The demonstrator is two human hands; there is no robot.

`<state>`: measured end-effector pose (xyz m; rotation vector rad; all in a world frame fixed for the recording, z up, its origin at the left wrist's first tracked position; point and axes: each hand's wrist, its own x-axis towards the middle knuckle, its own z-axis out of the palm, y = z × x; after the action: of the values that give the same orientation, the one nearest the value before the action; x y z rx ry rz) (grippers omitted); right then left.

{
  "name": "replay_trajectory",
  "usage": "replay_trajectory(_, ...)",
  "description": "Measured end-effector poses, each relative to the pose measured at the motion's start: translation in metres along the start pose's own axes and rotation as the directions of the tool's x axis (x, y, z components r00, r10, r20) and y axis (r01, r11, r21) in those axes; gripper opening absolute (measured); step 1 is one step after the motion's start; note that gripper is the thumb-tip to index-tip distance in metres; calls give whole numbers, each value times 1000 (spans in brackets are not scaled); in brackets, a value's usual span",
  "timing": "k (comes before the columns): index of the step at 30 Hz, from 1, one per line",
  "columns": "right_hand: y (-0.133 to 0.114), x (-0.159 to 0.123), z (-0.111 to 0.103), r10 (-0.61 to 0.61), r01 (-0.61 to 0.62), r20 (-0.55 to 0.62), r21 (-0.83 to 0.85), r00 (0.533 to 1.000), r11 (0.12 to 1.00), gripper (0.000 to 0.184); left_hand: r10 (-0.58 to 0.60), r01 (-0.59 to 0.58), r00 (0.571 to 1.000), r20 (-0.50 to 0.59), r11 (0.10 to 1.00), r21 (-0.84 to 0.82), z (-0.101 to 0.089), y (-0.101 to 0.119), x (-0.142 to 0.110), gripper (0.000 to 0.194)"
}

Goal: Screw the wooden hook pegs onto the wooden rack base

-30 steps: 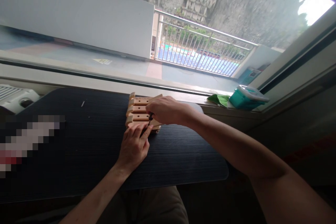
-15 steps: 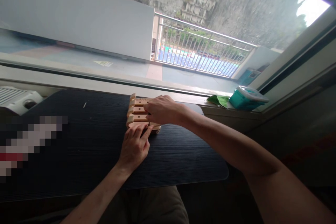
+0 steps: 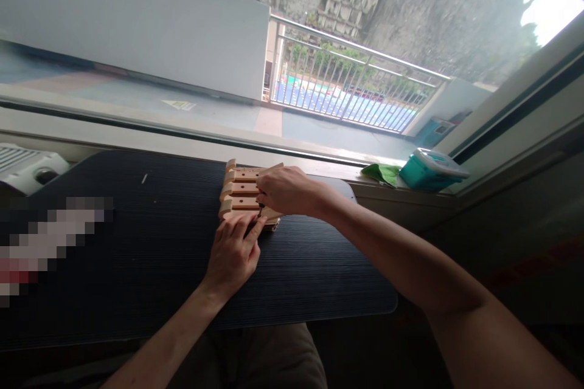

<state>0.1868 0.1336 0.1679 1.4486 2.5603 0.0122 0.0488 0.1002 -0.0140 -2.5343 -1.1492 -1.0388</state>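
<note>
Couldn't read the yellow marking point(image 3: 179, 105). Held a tool point(image 3: 261, 209) in the right hand's closed grip point(image 3: 285, 190) over slatted woodwork point(image 3: 235, 200) on the desk point(image 3: 319, 273); touched that with the left hand point(image 3: 233, 250), couldn't tell how firmly.

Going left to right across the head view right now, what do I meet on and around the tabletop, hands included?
White slatted unit → small white stick → left hand → right hand → green cloth → teal box.
</note>
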Motion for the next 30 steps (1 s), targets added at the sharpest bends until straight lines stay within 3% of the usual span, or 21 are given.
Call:
replay_trajectory(6,-3,3,1,32,-33,-36,-33,999,999,29,0,0,1000,-18,1000,15,0,1,-1,46)
replay_trajectory(16,-1,-5,-7,-66,73,96,-65,993,995,20,-2,2,1000,2,1000,5,0,0,0,47)
replay_trajectory(30,1,5,7,-50,52,36,-56,998,997,21,-5,5,1000,10,1000,-10,-1,1,0,48)
